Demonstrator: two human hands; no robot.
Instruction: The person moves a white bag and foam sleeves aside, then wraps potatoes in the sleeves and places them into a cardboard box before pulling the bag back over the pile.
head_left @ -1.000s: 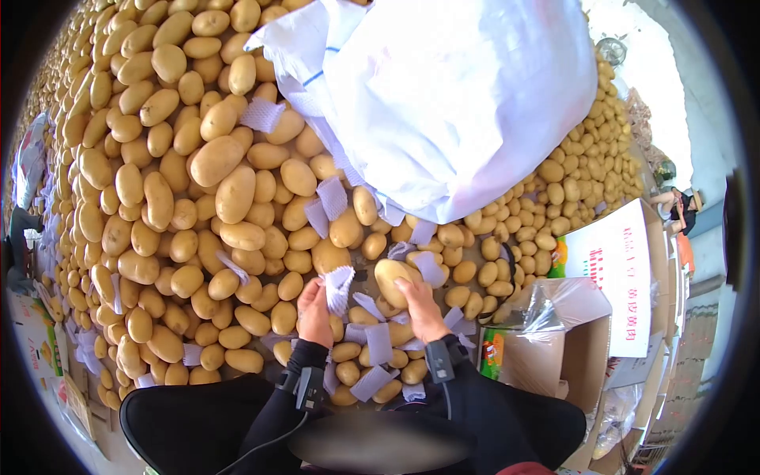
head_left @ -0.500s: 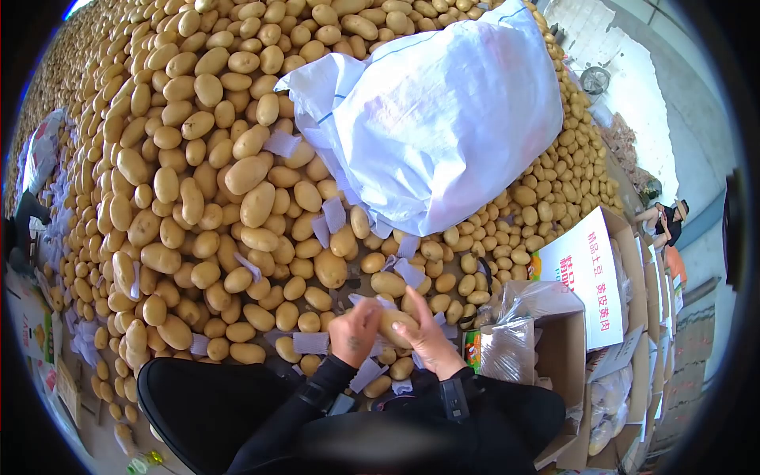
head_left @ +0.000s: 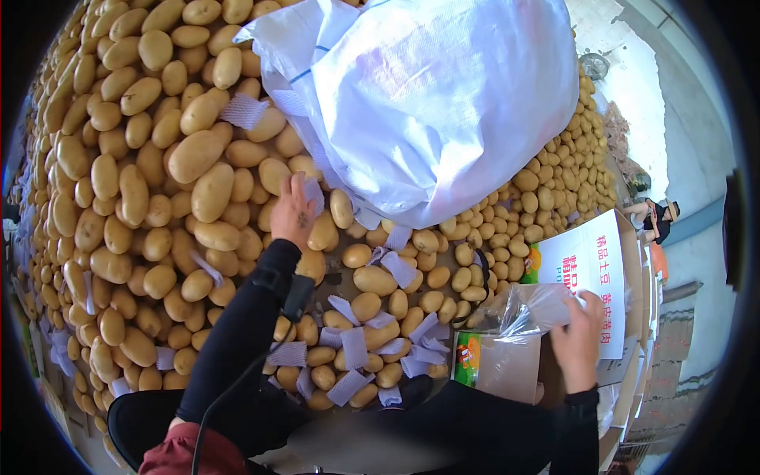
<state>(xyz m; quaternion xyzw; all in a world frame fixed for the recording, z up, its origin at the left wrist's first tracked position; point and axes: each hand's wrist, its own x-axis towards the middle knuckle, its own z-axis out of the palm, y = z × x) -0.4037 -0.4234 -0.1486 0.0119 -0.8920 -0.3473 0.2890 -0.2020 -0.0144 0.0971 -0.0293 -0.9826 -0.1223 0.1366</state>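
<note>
My left hand (head_left: 293,215) reaches over the potato pile (head_left: 212,192), its fingers slightly apart beside a lilac foam net (head_left: 314,195). It holds nothing visible. On the right, my right hand (head_left: 578,340) is at the open cardboard box (head_left: 552,366), fingers curled by the clear plastic liner (head_left: 518,317). What lies inside its grip is hidden. Loose foam nets (head_left: 354,348) are scattered over the potatoes between my hands.
A large white sack (head_left: 427,111) lies on the pile ahead. A printed white carton flap (head_left: 590,277) stands beyond my right hand, with more boxes at the right. Another person (head_left: 659,222) is at the far right. A dark cable runs by my left forearm.
My hands, together around a potato before, have parted. The left moved forward and left onto the pile; the right moved right to the box. The view has shifted closer to the pile.
</note>
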